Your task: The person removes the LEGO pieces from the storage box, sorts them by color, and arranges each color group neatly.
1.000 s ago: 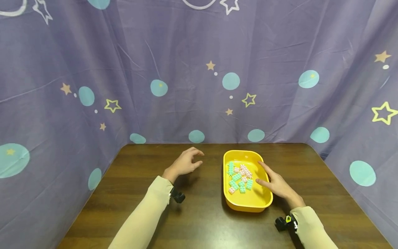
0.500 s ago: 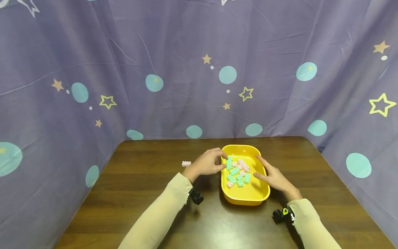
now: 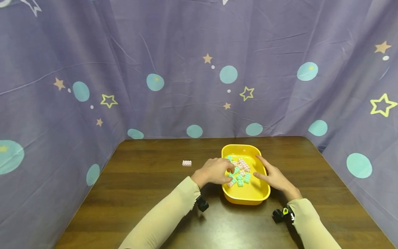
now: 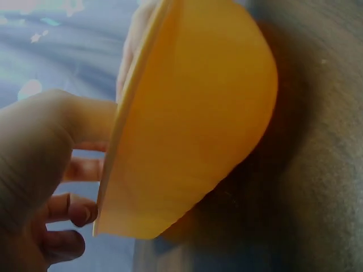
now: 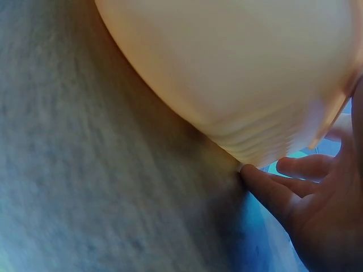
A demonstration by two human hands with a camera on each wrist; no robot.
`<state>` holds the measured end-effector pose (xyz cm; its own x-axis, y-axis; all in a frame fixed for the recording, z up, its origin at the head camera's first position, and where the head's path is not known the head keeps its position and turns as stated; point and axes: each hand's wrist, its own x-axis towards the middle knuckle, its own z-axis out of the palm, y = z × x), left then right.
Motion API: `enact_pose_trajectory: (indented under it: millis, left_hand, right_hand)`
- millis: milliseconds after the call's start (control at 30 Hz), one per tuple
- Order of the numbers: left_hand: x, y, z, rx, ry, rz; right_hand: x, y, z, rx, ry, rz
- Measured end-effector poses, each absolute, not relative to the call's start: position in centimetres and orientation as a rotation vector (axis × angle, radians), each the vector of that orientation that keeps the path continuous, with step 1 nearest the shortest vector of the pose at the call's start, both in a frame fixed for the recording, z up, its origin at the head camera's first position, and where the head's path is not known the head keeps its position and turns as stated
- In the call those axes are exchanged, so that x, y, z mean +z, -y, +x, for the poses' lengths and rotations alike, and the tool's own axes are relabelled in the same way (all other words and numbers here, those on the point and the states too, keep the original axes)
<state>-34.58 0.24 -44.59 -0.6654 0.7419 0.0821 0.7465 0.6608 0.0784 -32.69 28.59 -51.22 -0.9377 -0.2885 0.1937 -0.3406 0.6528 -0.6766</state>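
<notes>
My left hand [image 3: 216,171] reaches over the left rim of a yellow plastic tub [image 3: 245,199]. Its fingers bend down above the bricks, with a gap between thumb and forefinger; no brick shows in its grasp. Toy building bricks in mint green [image 3: 240,181] and pale pink [image 3: 244,165] lie loose in the tub, some hidden behind that hand. At the tub's right side rests my right hand [image 3: 276,179], thumb over the rim and fingers spread along the wall. The right wrist view shows its fingertips by the tub's outer wall [image 5: 238,73].
One pink brick [image 3: 187,163] lies on the dark wooden table [image 3: 149,200], left of the tub. A purple curtain [image 3: 174,110] with stars and dots hangs behind the table and along its sides.
My left hand has moved right from the table to inside the tub. The pink brick on the table has come into sight where that hand was. My right hand stays at the tub.
</notes>
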Motion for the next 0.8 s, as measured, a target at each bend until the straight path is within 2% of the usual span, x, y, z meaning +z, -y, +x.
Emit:
enact_pose_trajectory:
  millis: [400, 800]
  left_hand:
    - [-44.6, -2.1, -33.6, 0.168, 2.766, -1.335]
    - [-44.7, -3.2, -33.8, 0.274, 2.787, -1.414]
  right_hand:
    - [-51.6, -28.6, -32.4, 1.172, 2.794, 0.529]
    - [-51.2, -28.5, -32.4, 1.183, 2.780, 0.524]
